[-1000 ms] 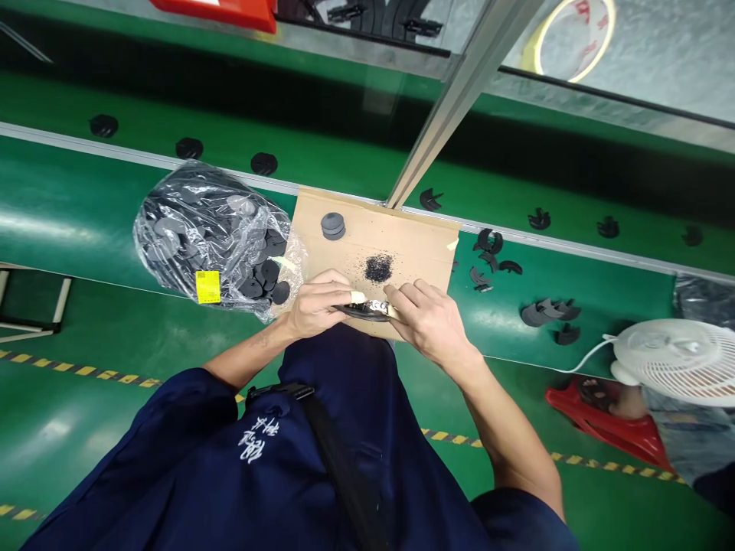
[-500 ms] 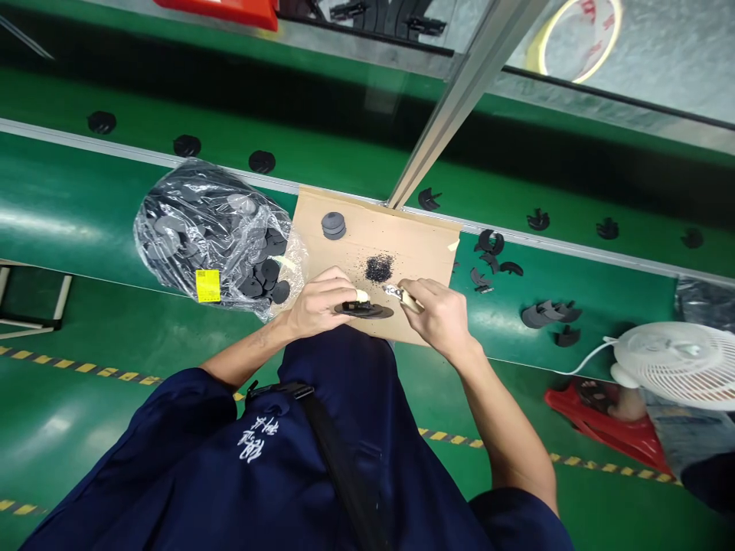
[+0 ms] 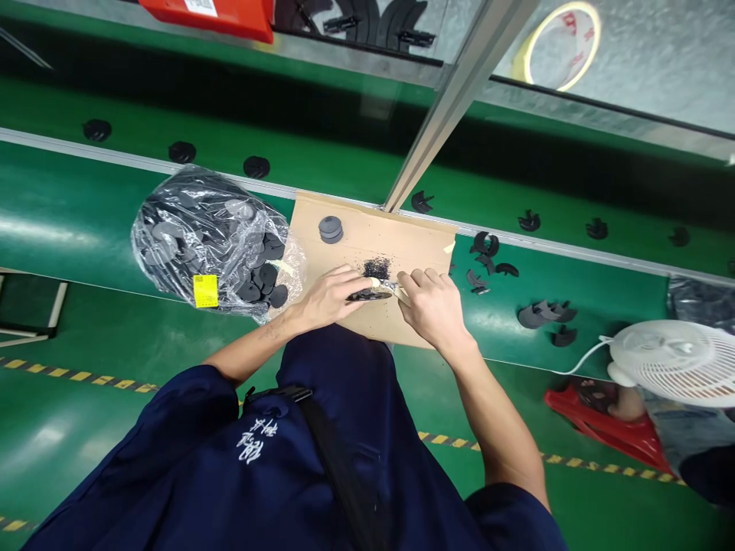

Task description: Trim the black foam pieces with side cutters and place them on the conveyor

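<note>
My left hand is closed on a round black plastic part, held low over the cardboard sheet. A pale cover wraps one of its fingertips. Closed around light-coloured handles, my right hand holds pliers or nippers, their metal jaws at the upper edge of the black part. Whether the jaws bite on it I cannot tell. Just beyond both hands lies a heap of small black scraps. Two or so stacked black discs sit at the sheet's far left.
A clear bag of black discs lies on the left. Curved black pieces are scattered on the right, near a white fan. Black parts rest along the green belt behind a metal rail. A slanted metal post rises beyond the cardboard.
My right hand has brought the tool leftward, its jaws now at the black part. My left hand has lifted the part slightly away from me. The whole view has shifted a little.
</note>
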`<state>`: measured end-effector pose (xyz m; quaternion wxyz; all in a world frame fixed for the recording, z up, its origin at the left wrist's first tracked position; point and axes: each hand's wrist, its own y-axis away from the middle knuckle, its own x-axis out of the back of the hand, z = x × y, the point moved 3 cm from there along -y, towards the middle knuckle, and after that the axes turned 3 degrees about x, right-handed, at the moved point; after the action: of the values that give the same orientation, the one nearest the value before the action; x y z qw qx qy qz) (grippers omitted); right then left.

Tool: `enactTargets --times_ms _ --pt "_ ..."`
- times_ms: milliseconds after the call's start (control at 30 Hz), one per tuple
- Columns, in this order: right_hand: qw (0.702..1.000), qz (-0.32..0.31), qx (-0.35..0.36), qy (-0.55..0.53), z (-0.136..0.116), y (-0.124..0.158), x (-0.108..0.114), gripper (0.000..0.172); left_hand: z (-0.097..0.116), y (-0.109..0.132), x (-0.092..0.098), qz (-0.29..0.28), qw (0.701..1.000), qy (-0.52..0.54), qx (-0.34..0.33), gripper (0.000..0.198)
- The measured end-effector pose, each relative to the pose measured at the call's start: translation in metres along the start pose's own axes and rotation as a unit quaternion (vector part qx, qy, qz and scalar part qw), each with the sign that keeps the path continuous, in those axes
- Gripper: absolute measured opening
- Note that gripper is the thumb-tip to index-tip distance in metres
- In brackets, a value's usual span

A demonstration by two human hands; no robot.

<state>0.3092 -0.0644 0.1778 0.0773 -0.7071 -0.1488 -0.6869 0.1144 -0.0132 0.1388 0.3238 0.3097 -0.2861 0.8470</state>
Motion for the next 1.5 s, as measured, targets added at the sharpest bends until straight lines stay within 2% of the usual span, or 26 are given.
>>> enactTargets --times_ms 67,133,267,367,433,533,633,733,867,933,1067,1167,1233,1333,1500 --pt "0.999 0.013 -0.017 -0.046 0.006 0.006 -0.005 0.023 -0.005 0.0 -0.003 0.006 1.0 0.004 0.024 0.022" --pt "0.988 0.045 -0.042 -0.138 0.009 0.011 -0.013 0.024 -0.009 0.001 -0.006 0.006 0.997 0.032 0.064 0.021" --pt "0.92 0.111 -0.08 -0.367 0.002 0.015 -0.035 0.024 -0.017 0.007 -0.017 -0.047 0.971 0.166 0.163 0.028" --pt "0.874 0.131 -0.113 -0.454 -0.008 0.012 -0.053 0.02 -0.024 0.011 -0.033 -0.091 0.918 0.298 0.247 0.044" --pt "0.847 0.137 -0.134 -0.495 -0.013 0.008 -0.064 0.019 -0.03 0.01 -0.045 -0.103 0.865 0.387 0.304 0.049" --pt "0.804 0.148 -0.167 -0.551 -0.022 0.001 -0.082 0.021 -0.038 0.007 -0.065 -0.093 0.777 0.493 0.38 0.044" --pt "0.765 0.169 -0.213 -0.584 -0.032 -0.006 -0.099 0.027 -0.04 0.005 -0.084 -0.074 0.752 0.509 0.412 0.042" --pt "0.761 0.192 -0.232 -0.575 -0.039 -0.011 -0.111 0.026 -0.038 0.008 -0.098 -0.051 0.726 0.52 0.447 0.04" --pt "0.795 0.24 -0.234 -0.505 -0.035 -0.014 -0.121 0.019 -0.039 0.017 -0.102 -0.016 0.651 0.546 0.526 0.044" --pt "0.812 0.256 -0.228 -0.472 -0.031 -0.018 -0.126 0.016 -0.041 0.018 -0.098 -0.013 0.633 0.543 0.552 0.046" --pt "0.836 0.267 -0.229 -0.421 -0.026 -0.034 -0.134 0.012 -0.045 0.017 -0.091 -0.018 0.644 0.519 0.562 0.046" --pt "0.839 0.258 -0.239 -0.415 -0.021 -0.049 -0.137 0.013 -0.05 0.016 -0.088 -0.009 0.701 0.46 0.545 0.043" --pt "0.826 0.25 -0.254 -0.438 -0.015 -0.055 -0.14 0.012 -0.06 0.01 -0.083 -0.003 0.752 0.399 0.525 0.042" --pt "0.795 0.225 -0.277 -0.491 -0.003 -0.051 -0.147 0.012 -0.094 -0.02 -0.067 0.009 0.823 0.286 0.491 0.036" --pt "0.762 0.173 -0.32 -0.535 0.015 -0.012 -0.167 0.014 -0.181 -0.114 -0.018 0.072 0.89 0.115 0.435 0.013"
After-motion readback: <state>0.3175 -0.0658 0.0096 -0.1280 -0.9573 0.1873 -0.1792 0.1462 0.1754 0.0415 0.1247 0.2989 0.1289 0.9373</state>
